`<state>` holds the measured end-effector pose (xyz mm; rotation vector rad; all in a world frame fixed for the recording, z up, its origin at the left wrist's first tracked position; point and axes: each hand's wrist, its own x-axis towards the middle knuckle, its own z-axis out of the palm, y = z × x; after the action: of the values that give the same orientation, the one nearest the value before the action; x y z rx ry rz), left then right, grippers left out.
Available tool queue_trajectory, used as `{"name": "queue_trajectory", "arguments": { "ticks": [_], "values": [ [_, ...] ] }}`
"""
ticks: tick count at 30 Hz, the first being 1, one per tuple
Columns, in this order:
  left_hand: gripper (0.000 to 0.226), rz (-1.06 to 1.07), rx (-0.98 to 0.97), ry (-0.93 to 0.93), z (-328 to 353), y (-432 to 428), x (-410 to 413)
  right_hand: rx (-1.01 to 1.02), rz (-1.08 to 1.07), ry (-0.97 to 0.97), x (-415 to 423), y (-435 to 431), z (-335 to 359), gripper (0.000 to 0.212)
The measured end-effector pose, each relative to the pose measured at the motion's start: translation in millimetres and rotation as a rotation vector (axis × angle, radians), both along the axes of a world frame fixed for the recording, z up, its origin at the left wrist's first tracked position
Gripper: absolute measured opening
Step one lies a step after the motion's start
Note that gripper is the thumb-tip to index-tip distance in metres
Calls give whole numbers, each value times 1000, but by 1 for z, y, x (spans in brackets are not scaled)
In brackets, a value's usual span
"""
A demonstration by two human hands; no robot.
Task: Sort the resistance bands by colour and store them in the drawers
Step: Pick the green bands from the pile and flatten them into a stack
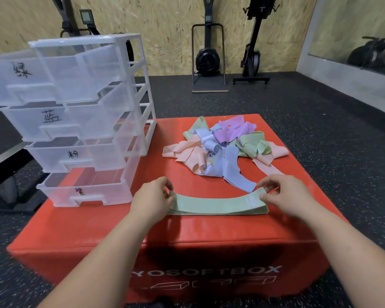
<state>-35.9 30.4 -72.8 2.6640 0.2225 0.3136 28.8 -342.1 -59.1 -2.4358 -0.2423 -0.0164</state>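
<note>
Stack point(218, 204) of green bands lies flat on the red box point(209, 236), toward the 6 o'clock side of its top and bowed slightly toward 12. The left hand point(152, 197) pinches the stack's 9 o'clock end between thumb and curled fingers. The right hand point(282, 192) pinches the 3 o'clock end the same way. At 12 o'clock from the stack sits a tangled pile point(222, 145) of pink, blue, purple and green bands, and one blue strip from it reaches almost to the stack. At 10 o'clock, on the box's corner, stands a clear drawer unit point(146, 96). Its four drawers point(60, 121) are all pulled out, each with a handwritten mark on its front.
</note>
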Motion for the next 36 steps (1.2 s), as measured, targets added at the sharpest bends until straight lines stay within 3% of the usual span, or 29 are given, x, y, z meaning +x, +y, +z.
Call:
{"name": "queue_trajectory", "arguments": {
  "ticks": [5,7,12,16,36],
  "values": [
    [23,-80,266,13,-17,4,-1,-205,26,-67,-6,10,-13,29],
    [27,-138,206,33,-21,7,-1,-320,44,-65,-5,9,-16,30],
    [43,-291,89,37,-11,10,3,-288,211,-56,1,-3,-6,45],
    [69,-406,145,176,-7,12,3,-376,311,47,4,-10,-6,66],
    [64,-354,156,203,3,19,4,-412,334,55,17,-8,-13,63]
  ]
}}
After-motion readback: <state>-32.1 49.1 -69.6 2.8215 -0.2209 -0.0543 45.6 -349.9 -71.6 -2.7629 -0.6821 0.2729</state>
